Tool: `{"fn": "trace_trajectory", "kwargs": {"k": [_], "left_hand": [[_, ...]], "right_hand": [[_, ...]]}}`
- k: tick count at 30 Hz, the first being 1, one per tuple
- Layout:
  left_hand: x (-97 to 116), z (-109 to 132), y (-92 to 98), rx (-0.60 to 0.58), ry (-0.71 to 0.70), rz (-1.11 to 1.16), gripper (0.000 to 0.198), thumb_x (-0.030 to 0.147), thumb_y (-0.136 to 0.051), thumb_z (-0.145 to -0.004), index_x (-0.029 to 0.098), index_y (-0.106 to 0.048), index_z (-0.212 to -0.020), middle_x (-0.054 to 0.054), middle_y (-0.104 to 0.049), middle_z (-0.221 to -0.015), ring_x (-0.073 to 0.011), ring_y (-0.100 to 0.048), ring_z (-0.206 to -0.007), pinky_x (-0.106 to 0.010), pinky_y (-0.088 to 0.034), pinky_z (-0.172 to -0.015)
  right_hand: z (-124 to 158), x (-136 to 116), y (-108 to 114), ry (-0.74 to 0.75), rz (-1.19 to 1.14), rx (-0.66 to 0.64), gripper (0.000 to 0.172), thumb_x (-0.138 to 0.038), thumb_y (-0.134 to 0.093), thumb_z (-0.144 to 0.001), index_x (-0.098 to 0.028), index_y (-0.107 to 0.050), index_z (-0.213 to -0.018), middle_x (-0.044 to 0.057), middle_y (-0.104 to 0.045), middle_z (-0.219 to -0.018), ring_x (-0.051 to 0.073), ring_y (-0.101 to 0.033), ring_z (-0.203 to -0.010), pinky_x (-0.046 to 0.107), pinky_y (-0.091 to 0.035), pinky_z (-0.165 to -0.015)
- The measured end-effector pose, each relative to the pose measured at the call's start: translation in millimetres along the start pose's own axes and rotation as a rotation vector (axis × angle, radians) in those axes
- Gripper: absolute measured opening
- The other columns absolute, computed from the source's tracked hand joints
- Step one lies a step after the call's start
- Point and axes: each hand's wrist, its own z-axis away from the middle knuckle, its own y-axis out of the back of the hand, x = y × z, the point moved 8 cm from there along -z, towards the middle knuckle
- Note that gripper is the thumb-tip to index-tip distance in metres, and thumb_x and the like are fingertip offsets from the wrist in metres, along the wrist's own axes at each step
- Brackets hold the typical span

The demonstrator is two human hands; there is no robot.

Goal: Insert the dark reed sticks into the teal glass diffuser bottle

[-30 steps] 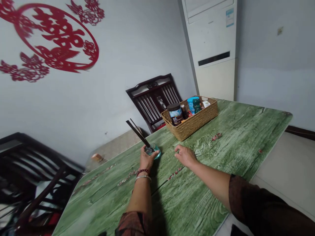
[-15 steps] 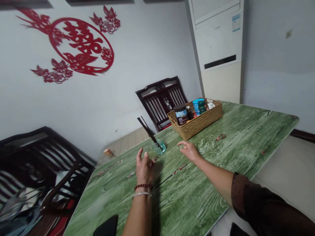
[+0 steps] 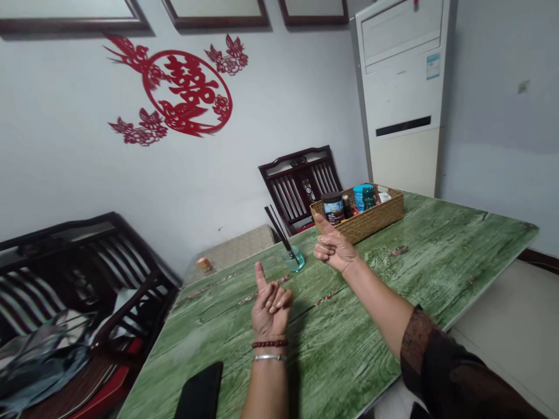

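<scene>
My left hand [image 3: 271, 305] is raised above the green wood-patterned table [image 3: 349, 326], index finger pointing up and the other fingers curled in. It is empty. A dark red bead bracelet [image 3: 269, 344] and a silver bangle [image 3: 268, 357] circle that wrist. Further right, my right hand [image 3: 335, 247] makes a like shape, index finger up and the rest folded, also with nothing in it. Behind it, partly covered by the hand, stands a wicker basket [image 3: 375, 221]. Between the hands and slightly beyond them is a teal glass diffuser [image 3: 295, 260] with dark sticks.
A black phone-like object [image 3: 200, 391] lies left of my left forearm. The basket holds a brown-lidded jar [image 3: 333, 207], a green bottle [image 3: 369, 198] and a blue container. Dark wooden chairs [image 3: 301, 180] stand beyond and to the left. A white air conditioner [image 3: 402, 93] is in the corner.
Both hands have gone from loosely bent fingers to a raised index finger with the others folded. The right hand has risen in front of the basket. The view has shifted up and left.
</scene>
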Motion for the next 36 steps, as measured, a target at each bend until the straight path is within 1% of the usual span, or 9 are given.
{"fn": "trace_trajectory", "kwargs": {"k": [5,8,14,18,21,24,26,31,36], "left_hand": [[-31,2,36.9,0.104,0.071,0.023,0.072,0.001,-0.065,-0.089,0.044,-0.058,-0.145,0.012,-0.033,-0.055,-0.0044,-0.035,-0.039,-0.011,-0.039,-0.045],[-34,5,44.4,0.104,0.081,0.026,0.072,0.001,-0.064,-0.09,0.045,-0.056,-0.147,0.011,-0.033,-0.056,-0.004,-0.035,-0.04,-0.01,-0.039,-0.046],[-24,1,55.5,0.125,0.032,-0.017,0.063,0.005,-0.07,-0.089,0.04,-0.061,-0.142,0.012,-0.031,-0.055,-0.0029,-0.033,-0.041,-0.01,-0.038,-0.049],[2,-35,78.5,0.32,-0.056,-0.38,0.034,0.036,-0.077,-0.092,0.034,-0.064,-0.124,0.01,-0.043,-0.061,-0.0057,-0.047,-0.051,-0.019,-0.052,-0.064],[17,-76,85.8,0.464,-0.062,-0.914,0.06,0.048,-0.078,-0.087,0.035,-0.051,-0.138,-0.003,-0.068,-0.103,-0.0175,-0.071,-0.091,-0.036,-0.06,-0.085],[7,-115,84.6,0.458,-0.061,-1.081,0.092,0.04,-0.093,-0.068,0.029,-0.043,-0.145,-0.014,-0.063,-0.132,-0.0309,-0.063,-0.127,-0.048,-0.056,-0.099],[-6,-133,84.4,0.433,-0.061,-1.177,0.096,0.031,-0.095,-0.06,0.025,-0.045,-0.142,-0.016,-0.061,-0.137,-0.0348,-0.055,-0.138,-0.052,-0.05,-0.107],[-31,-146,87.1,0.357,-0.036,-1.358,0.072,0.022,-0.087,-0.062,0.022,-0.054,-0.126,-0.01,-0.071,-0.116,-0.0316,-0.068,-0.119,-0.051,-0.05,-0.107],[-28,-117,80.3,0.291,-0.011,-1.489,0.063,0.029,-0.09,-0.063,0.023,-0.059,-0.118,-0.007,-0.075,-0.1,-0.0316,-0.073,-0.103,-0.05,-0.053,-0.098]], "right_hand": [[20,73,64,-0.18,-0.084,0.098,0.063,-0.016,-0.075,-0.07,-0.03,-0.065,-0.131,-0.017,-0.011,-0.051,0.008,-0.004,-0.048,0.021,-0.012,-0.05],[29,94,90,-0.235,-0.103,0.144,0.065,-0.013,-0.073,-0.068,-0.031,-0.065,-0.13,-0.017,-0.01,-0.05,0.008,-0.004,-0.048,0.021,-0.01,-0.051],[27,96,94,-0.246,-0.14,0.125,0.062,-0.013,-0.074,-0.067,-0.028,-0.065,-0.127,-0.018,-0.014,-0.049,0.007,-0.006,-0.047,0.022,-0.011,-0.051],[23,102,100,-0.219,-0.13,0.228,0.046,-0.018,-0.077,-0.074,-0.025,-0.066,-0.118,-0.017,-0.024,-0.048,0.007,-0.015,-0.044,0.022,-0.02,-0.052],[21,108,104,-0.213,-0.105,0.325,0.037,-0.027,-0.08,-0.078,-0.022,-0.066,-0.112,-0.015,-0.038,-0.05,0.007,-0.026,-0.045,0.023,-0.034,-0.057],[19,115,104,-0.237,-0.069,0.363,0.04,-0.034,-0.084,-0.077,-0.021,-0.066,-0.11,-0.012,-0.047,-0.053,0.007,-0.034,-0.046,0.027,-0.042,-0.062],[17,117,105,-0.235,-0.054,0.364,0.043,-0.039,-0.086,-0.075,-0.021,-0.066,-0.109,-0.012,-0.049,-0.054,0.008,-0.037,-0.047,0.028,-0.044,-0.063],[11,113,110,-0.168,0.104,0.406,0.045,-0.049,-0.081,-0.074,-0.021,-0.066,-0.106,-0.011,-0.048,-0.054,0.009,-0.038,-0.047,0.028,-0.044,-0.06],[9,71,98,0.041,0.651,0.511,0.022,-0.038,-0.068,-0.082,-0.023,-0.07,-0.099,-0.006,-0.057,-0.063,0.014,-0.053,-0.06,0.027,-0.044,-0.063]]}}
